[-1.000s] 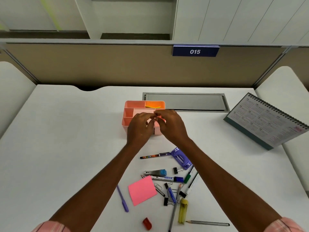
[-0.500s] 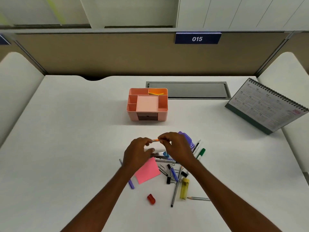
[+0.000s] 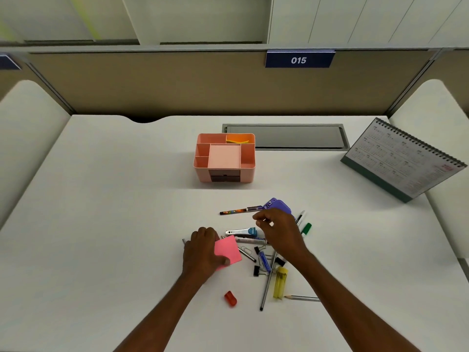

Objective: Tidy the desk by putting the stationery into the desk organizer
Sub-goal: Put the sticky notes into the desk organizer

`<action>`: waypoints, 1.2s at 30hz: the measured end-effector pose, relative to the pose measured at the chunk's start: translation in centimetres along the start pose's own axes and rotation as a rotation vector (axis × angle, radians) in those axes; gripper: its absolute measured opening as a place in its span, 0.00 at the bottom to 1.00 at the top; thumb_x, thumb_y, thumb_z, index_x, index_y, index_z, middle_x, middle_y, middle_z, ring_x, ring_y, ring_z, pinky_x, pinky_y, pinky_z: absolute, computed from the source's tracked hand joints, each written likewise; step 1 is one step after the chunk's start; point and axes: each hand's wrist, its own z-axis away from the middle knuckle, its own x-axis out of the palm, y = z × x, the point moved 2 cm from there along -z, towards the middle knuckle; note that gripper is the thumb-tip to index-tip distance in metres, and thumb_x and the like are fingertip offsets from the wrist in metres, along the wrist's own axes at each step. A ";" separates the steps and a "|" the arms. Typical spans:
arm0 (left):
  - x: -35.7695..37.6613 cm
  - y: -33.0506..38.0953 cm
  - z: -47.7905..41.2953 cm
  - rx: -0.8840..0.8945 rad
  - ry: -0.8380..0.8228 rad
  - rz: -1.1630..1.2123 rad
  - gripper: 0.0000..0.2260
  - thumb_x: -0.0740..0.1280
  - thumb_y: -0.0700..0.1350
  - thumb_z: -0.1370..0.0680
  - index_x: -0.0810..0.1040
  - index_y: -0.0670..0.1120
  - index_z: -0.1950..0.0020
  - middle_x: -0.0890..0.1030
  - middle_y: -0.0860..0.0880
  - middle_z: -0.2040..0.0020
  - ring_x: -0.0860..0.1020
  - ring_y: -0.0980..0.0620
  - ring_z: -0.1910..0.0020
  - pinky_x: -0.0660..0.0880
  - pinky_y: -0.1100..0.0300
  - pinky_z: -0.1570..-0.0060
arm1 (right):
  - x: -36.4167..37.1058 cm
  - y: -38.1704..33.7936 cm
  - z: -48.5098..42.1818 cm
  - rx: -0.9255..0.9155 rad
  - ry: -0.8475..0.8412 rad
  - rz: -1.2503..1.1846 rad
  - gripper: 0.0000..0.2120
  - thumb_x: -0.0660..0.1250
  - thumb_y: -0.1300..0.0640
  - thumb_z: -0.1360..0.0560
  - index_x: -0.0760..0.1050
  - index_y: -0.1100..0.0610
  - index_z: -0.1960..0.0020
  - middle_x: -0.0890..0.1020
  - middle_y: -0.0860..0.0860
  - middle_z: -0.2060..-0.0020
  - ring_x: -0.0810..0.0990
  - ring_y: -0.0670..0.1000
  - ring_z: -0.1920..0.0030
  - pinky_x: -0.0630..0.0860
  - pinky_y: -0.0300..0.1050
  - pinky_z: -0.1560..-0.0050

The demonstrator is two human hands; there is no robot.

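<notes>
Head view, two hands (image 3: 203, 252) (image 3: 279, 232), one organizer (image 3: 223, 177)

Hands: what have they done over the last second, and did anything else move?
Both came back from the pink organizer to the stationery pile. The left hand now grips the pink sticky pad; the right hand hovers by the purple stapler. Organizer and calendar stayed put.

We see the organizer (image 3: 224, 158) standing toward the back of the desk (image 3: 101, 224), just in front of the cable hatch (image 3: 284, 137). The calendar (image 3: 403, 160) stands far right. Nearer us lies a heap of pens and clips (image 3: 264, 255), with the sticky pad (image 3: 227, 251) at its left edge.
</notes>
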 end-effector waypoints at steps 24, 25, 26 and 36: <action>-8.7 5.1 -1.5 0.206 0.271 0.699 0.07 0.76 0.45 0.23 0.84 0.55 0.48 0.84 0.61 0.52 0.81 0.62 0.49 0.74 0.65 0.48 | -2.2 -4.3 -1.8 -0.216 -0.051 -0.019 0.09 0.74 0.55 0.23 0.85 0.49 0.42 0.86 0.43 0.52 0.82 0.42 0.51 0.79 0.41 0.49; -9.3 5.5 -1.8 0.213 0.302 0.705 0.08 0.76 0.44 0.23 0.84 0.56 0.48 0.84 0.61 0.52 0.80 0.62 0.49 0.75 0.65 0.49 | -2.6 -4.7 -2.2 -0.226 -0.037 -0.018 0.10 0.74 0.55 0.23 0.85 0.49 0.42 0.86 0.44 0.51 0.82 0.43 0.51 0.80 0.42 0.49; -9.8 5.8 -2.2 0.223 0.340 0.704 0.10 0.77 0.44 0.24 0.82 0.58 0.49 0.84 0.61 0.51 0.80 0.62 0.49 0.76 0.65 0.50 | -2.9 -5.2 -2.6 -0.231 -0.020 -0.025 0.10 0.74 0.55 0.23 0.84 0.50 0.41 0.86 0.44 0.50 0.82 0.44 0.51 0.80 0.41 0.50; -12.1 9.6 -6.4 0.325 0.435 0.645 0.23 0.80 0.44 0.27 0.78 0.51 0.33 0.81 0.53 0.38 0.81 0.57 0.50 0.80 0.68 0.53 | -5.3 -8.8 -8.4 -0.220 0.188 -0.138 0.10 0.73 0.55 0.21 0.84 0.54 0.40 0.87 0.46 0.50 0.83 0.44 0.53 0.79 0.35 0.51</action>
